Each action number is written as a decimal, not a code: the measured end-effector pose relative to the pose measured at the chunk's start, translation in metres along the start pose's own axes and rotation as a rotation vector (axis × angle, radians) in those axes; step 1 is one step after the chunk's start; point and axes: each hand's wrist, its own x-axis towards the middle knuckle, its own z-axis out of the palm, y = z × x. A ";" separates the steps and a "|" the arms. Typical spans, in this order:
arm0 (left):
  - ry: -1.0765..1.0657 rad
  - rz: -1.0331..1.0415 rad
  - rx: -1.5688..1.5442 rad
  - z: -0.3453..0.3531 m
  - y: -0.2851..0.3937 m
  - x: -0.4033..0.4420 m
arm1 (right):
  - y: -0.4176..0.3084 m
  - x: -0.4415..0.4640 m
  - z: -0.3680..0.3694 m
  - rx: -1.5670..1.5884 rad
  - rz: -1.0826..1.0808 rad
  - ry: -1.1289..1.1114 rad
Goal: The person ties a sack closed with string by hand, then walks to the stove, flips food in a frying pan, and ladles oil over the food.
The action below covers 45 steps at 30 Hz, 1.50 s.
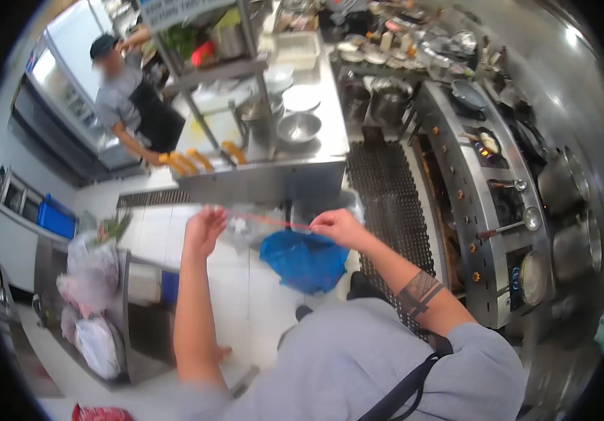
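A thin red strip (274, 221) is stretched between my two hands. My left hand (206, 226) pinches its left end, and my right hand (336, 226) pinches the other end, both at about the same height. Just below the strip, a blue plastic bag (305, 262) sits low over the floor in front of me, with clear plastic (249, 228) behind it. What the blue bag holds is hidden.
A steel counter (330, 105) with a metal bowl (299, 128) stands ahead. On the right is a stove (484, 203) with a lit burner, pans and ladles. Plastic bags (97, 344) lie on the left shelf. A co-worker (133, 105) stands beyond the counter.
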 end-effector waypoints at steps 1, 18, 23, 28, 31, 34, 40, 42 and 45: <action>0.006 -0.027 -0.029 0.002 -0.007 0.003 | 0.017 -0.002 -0.001 -0.109 -0.110 -0.007; 0.389 -0.396 0.425 -0.052 -0.283 0.050 | 0.277 -0.015 -0.080 0.843 0.658 0.676; 0.668 -0.462 0.609 -0.058 -0.324 0.116 | 0.318 -0.012 -0.042 0.594 0.653 0.596; 0.487 -0.187 0.793 -0.078 -0.347 0.150 | 0.314 0.039 0.023 0.249 0.493 0.539; 0.390 -0.177 0.798 -0.086 -0.330 0.139 | 0.337 0.082 0.064 -0.004 0.203 0.394; 0.190 -0.230 0.538 -0.116 -0.337 0.126 | 0.282 0.128 0.130 -0.238 0.009 0.109; -0.008 -0.302 0.423 -0.139 -0.340 0.121 | 0.296 0.148 0.224 -0.770 -0.162 -0.433; -0.203 -0.242 0.452 -0.158 -0.335 0.128 | 0.311 0.146 0.234 -0.920 -0.194 -0.514; -0.341 -0.140 0.739 -0.180 -0.355 0.136 | 0.322 0.133 0.237 -0.874 -0.128 -0.494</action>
